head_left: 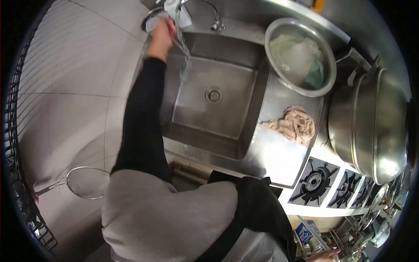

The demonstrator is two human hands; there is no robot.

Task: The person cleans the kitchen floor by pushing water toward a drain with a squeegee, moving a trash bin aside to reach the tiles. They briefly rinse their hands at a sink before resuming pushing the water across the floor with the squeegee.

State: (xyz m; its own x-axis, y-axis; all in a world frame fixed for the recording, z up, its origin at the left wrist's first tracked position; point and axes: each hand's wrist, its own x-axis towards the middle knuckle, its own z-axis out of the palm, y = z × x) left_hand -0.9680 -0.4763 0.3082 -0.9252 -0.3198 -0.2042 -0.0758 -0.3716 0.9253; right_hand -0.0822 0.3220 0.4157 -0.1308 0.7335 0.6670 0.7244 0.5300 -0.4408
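My left hand (162, 38) reaches past the sink's back left corner, blurred by motion, so I cannot tell how its fingers are set. It is right beside the tap water (181, 43) falling into the steel sink (205, 111). Just beyond the fingers sits a small round metal bowl (145, 22), partly covered by the hand, with a white item (185, 18) near it. At the bottom right edge, my right hand (324, 256) shows only in part, close to a rack of kitchenware; most of its fingers are hidden.
A big steel bowl (271, 65) with pale green and white contents stands right of the sink. A crumpled beige cloth (299, 125) lies on the counter. Further right are a large metal pot (364, 122) and gas burners (315, 181). A round strainer (87, 182) is at left.
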